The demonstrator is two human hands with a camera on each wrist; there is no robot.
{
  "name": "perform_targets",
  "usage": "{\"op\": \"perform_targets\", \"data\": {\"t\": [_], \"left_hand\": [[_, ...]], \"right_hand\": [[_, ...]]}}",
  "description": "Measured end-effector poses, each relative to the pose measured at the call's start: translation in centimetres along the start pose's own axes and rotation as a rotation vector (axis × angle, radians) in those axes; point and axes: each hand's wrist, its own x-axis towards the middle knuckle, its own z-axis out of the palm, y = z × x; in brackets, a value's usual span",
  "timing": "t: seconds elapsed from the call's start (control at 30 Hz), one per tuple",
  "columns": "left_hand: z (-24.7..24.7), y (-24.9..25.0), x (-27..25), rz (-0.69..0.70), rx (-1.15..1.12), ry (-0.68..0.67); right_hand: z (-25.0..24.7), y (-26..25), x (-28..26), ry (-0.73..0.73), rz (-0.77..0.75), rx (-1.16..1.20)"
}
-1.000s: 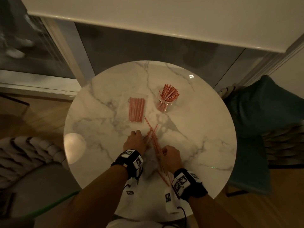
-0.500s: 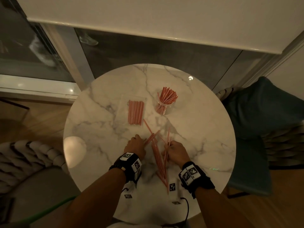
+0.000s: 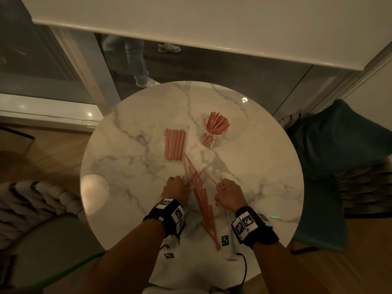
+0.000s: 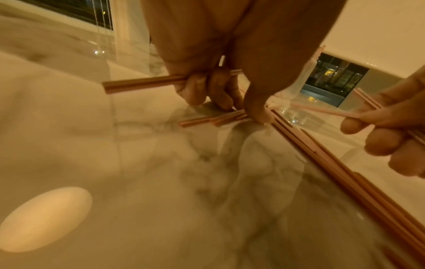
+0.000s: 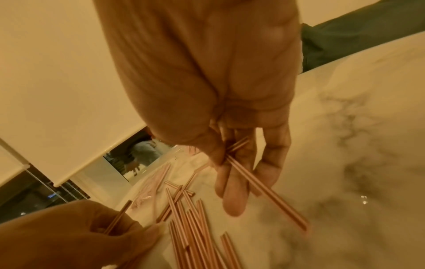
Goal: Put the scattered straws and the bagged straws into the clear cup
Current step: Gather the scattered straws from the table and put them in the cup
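Several loose pink straws (image 3: 201, 198) lie in a rough line down the middle of the round marble table (image 3: 265, 166). My left hand (image 3: 175, 187) sits at their left side and holds a few straws (image 4: 142, 84) in curled fingers while its thumb presses on others. On the right, my right hand (image 3: 230, 194) pinches a couple of straws (image 5: 264, 191) between thumb and fingers. A clear bag of straws (image 3: 175, 145) lies flat farther back. The clear cup (image 3: 213, 135), full of straws, stands to the right of the bag.
A dark teal cushioned chair (image 3: 339, 155) stands right of the table and a knotted grey cushion (image 3: 38, 198) left of it. Behind the table is a glass door with a white blind (image 3: 212, 24); a person's legs (image 3: 135, 60) show beyond the glass.
My right hand has moved right and forward, away from the pile, with a couple of straws in it. The left hand has stayed at the pile's left side. The loose straws now lie more lined up.
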Motion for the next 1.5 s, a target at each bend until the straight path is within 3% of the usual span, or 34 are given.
{"op": "perform_targets", "data": {"t": [0.2,0.47,0.6,0.73,0.93,1.07,1.27,1.5], "left_hand": [[-0.5,0.3,0.4,0.029,0.097,-0.074],[-2.3,-1.0,0.9,0.007,0.115,-0.214],[-2.5,-1.2,1.0,-0.027,-0.018,-0.101],[-1.6,-0.3,0.7,-0.038,-0.040,0.014],[-0.8,0.5,0.7,0.018,0.047,-0.015],[-0.8,0.1,0.7,0.032,-0.006,-0.083],[-0.9,0.4,0.0,0.091,0.193,-0.095],[-1.1,0.7,-0.7,0.110,0.295,-0.144]], "right_hand": [[0.9,0.5,-1.8,-0.128,0.093,-0.039],[5.2,-0.2,-3.4,-0.008,0.116,-0.224],[4.2,-1.8,-2.0,0.017,0.124,-0.128],[3.6,-2.1,-1.8,-0.052,0.098,-0.121],[1.9,-0.7,-1.4,-0.162,0.017,-0.164],[0.7,0.4,-0.6,-0.149,0.016,-0.126],[0.2,0.7,-0.1,-0.138,-0.007,-0.095],[-0.9,0.7,-0.6,-0.241,-0.038,-0.268]]}}
